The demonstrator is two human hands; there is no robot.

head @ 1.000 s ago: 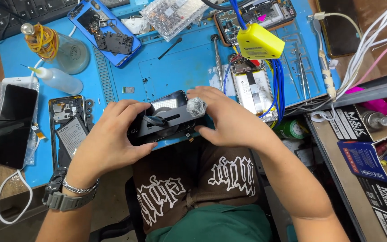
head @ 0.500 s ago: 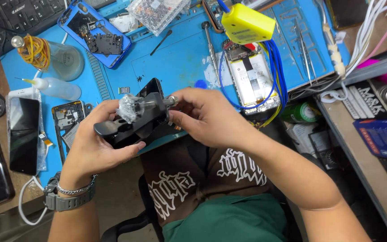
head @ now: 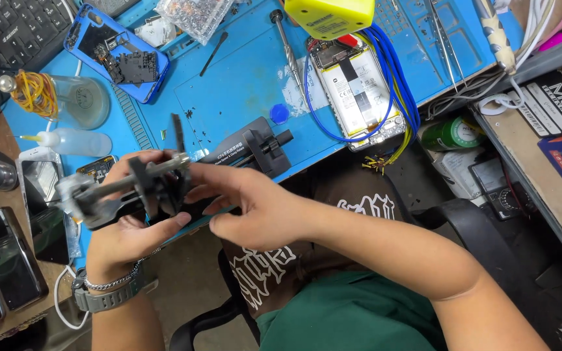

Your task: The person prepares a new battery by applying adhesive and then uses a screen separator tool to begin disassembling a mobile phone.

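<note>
- Head view is showing the left hand (head: 125, 237) and right hand (head: 248, 208) both gripping a black clamp fixture (head: 131, 188), held just above the blue mat (head: 242, 91)'s near edge.
- Work is looking mid-way: one opened phone (head: 359, 84) is lying wired up, untouched.
- Counting: one fixture, one screwdriver (head: 284, 42), two bottles.

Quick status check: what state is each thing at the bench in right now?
Black clamp: held in the air, tilted.
Left hand: gripping the clamp from below.
Right hand: fingers on the clamp.
White phone: back off, lying flat, blue wires around it.
Blue phone shell: opened, parts inside.
Squeeze bottle: lying on its side.
</note>
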